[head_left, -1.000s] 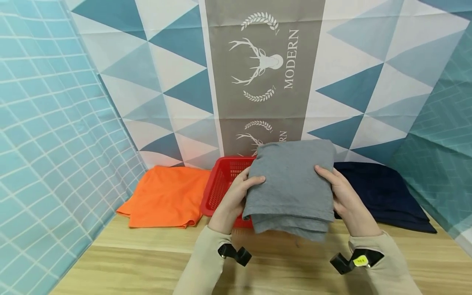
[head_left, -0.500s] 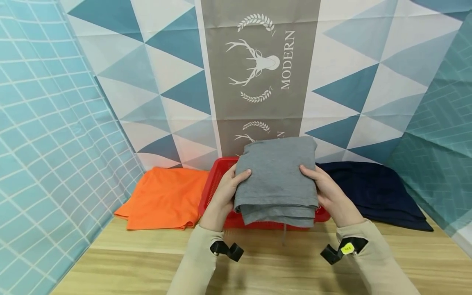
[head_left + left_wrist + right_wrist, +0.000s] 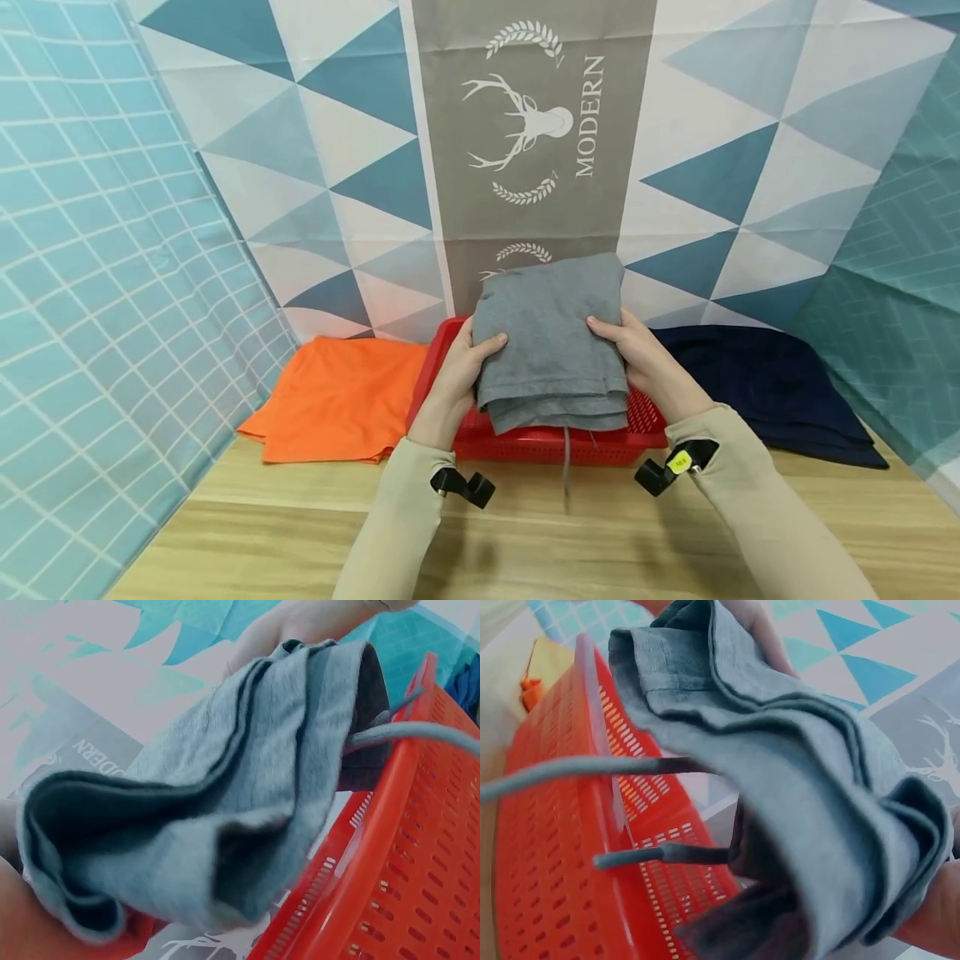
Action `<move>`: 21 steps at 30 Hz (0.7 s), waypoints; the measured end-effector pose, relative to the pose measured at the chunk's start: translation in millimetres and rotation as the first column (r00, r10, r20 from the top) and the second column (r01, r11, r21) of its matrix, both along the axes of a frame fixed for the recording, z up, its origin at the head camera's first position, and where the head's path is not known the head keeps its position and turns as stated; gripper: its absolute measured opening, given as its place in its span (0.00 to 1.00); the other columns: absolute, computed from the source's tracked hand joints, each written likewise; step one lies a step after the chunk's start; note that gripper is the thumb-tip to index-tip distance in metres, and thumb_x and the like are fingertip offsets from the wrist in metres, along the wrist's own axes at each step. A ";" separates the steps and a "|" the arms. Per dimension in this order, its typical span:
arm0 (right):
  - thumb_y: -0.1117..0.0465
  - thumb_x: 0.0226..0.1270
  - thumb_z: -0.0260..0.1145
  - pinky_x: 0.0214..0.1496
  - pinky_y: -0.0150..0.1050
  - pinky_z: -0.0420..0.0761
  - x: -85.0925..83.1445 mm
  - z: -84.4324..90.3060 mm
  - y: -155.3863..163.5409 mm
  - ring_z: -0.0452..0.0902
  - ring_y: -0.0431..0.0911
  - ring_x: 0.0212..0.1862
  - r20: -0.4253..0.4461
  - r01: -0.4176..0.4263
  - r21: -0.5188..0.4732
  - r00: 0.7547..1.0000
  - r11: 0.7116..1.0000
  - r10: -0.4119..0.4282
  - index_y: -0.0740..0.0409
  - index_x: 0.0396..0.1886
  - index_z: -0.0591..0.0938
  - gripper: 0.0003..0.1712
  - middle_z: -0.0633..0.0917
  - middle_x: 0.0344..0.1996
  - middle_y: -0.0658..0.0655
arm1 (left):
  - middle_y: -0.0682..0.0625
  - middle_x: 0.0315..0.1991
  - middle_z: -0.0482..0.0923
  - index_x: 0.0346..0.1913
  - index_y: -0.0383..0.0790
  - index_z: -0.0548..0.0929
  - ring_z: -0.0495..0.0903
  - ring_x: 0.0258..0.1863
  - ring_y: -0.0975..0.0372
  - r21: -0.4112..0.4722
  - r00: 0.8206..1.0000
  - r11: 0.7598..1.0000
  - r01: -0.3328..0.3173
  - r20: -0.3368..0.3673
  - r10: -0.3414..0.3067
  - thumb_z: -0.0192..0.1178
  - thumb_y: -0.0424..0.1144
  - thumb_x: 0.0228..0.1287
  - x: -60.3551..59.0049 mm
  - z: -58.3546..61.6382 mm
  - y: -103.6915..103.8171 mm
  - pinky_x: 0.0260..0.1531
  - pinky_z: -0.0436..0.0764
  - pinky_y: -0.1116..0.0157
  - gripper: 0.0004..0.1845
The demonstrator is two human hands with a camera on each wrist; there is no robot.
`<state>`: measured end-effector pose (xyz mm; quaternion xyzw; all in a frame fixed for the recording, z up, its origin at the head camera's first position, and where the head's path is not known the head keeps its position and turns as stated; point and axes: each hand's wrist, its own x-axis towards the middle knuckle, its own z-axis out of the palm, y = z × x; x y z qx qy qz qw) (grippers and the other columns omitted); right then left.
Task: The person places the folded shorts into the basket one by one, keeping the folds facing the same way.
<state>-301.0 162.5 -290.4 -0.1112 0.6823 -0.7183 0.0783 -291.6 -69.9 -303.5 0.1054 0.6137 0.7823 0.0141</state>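
A folded grey garment [image 3: 551,342] is held in the air above a red perforated basket [image 3: 540,443]. My left hand [image 3: 457,379] grips its left edge with the thumb on top. On the other side my right hand [image 3: 637,362] grips the right edge the same way. A grey drawstring [image 3: 567,458] hangs down from the garment over the basket's front wall. The left wrist view shows the folded layers [image 3: 225,802] above the basket wall [image 3: 405,862]. In the right wrist view the grey layers [image 3: 802,772] and two cords [image 3: 592,769] hang over the basket [image 3: 555,862].
An orange cloth [image 3: 337,400] lies left of the basket and a dark navy cloth [image 3: 765,387] lies to its right, both on the wooden table [image 3: 525,533]. Patterned curtain walls close in the back and sides.
Both hands have carried the grey garment forward and away from me, from over the table's near part to above the red basket. The grip is unchanged.
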 end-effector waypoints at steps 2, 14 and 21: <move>0.52 0.67 0.54 0.60 0.51 0.63 -3.4 1.4 -0.7 0.58 0.56 0.62 0.002 0.011 0.004 1.000 1.000 -0.011 0.47 0.72 0.43 0.40 0.55 0.67 0.61 | 0.47 0.61 0.63 0.65 0.47 0.59 0.65 0.57 0.53 -0.006 1.000 1.000 -0.011 -0.006 0.011 0.55 0.34 0.61 -2.5 0.6 1.9 0.57 0.65 0.54 0.30; 0.61 0.67 0.55 0.65 0.55 0.58 -12.0 -1.8 0.1 0.53 0.59 0.66 -0.027 0.025 0.000 0.999 1.000 -0.025 0.49 0.72 0.44 0.41 0.51 0.69 0.61 | 0.46 0.62 0.62 0.66 0.50 0.58 0.64 0.58 0.52 -0.052 0.998 0.997 -0.052 -0.029 0.050 0.56 0.28 0.58 -9.9 -1.5 6.1 0.58 0.63 0.53 0.34; 0.66 0.66 0.56 0.67 0.57 0.53 -15.3 -14.2 0.6 0.47 0.59 0.69 -0.022 0.018 0.016 1.000 1.000 -0.017 0.46 0.72 0.40 0.44 0.48 0.70 0.60 | 0.46 0.60 0.63 0.65 0.50 0.60 0.64 0.57 0.51 -0.099 0.996 0.991 -0.085 0.012 0.086 0.55 0.27 0.56 -11.8 -11.9 6.3 0.56 0.65 0.53 0.34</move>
